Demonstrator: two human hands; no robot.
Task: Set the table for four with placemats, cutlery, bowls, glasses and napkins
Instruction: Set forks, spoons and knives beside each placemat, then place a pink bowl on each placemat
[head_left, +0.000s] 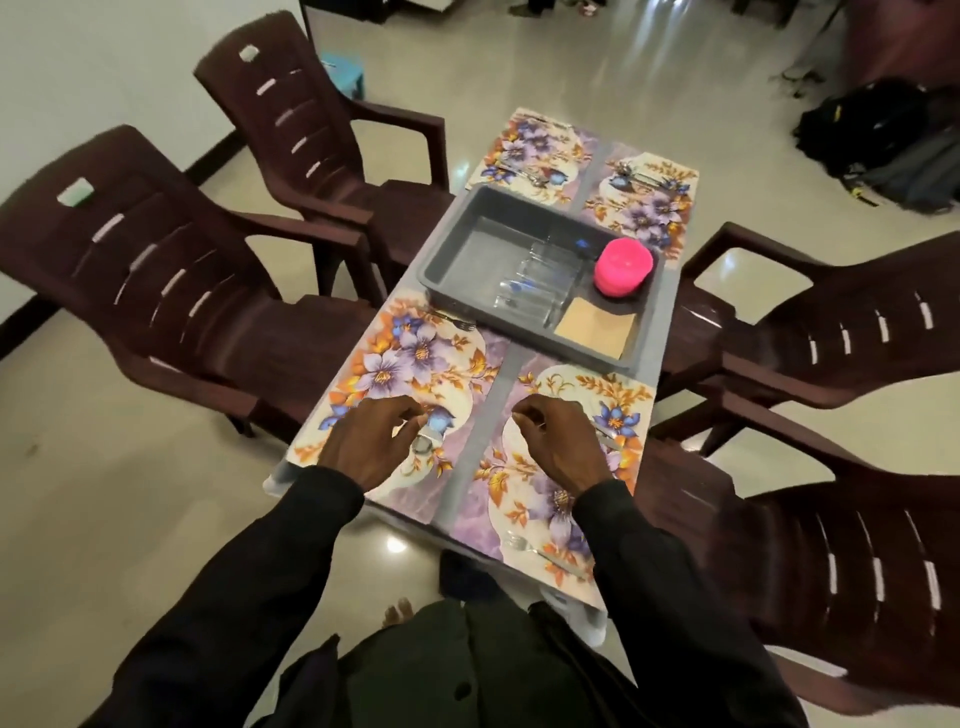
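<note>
Four floral placemats cover the table: near left (410, 358), near right (524, 499), far left (524, 140) and far right (649, 208). A grey tray (457, 260) in the middle holds clear glasses (535, 280), a stack of pink bowls (622, 266) and tan napkins (597, 327). My left hand (369, 441) hovers over the near left mat with fingers loosely apart, beside a spoon (423, 442). My right hand (556, 441) is curled over the near right mat, and a utensil (609, 440) pokes out past it. Forks lie on the near left mat (454, 320) and the near right mat (540, 553).
Cutlery lies on both far mats (532, 175) (641, 177). Dark brown plastic chairs stand on the left (156, 270) (311, 130) and on the right (841, 332) (857, 571). Dark bags (878, 130) sit on the floor at the back right.
</note>
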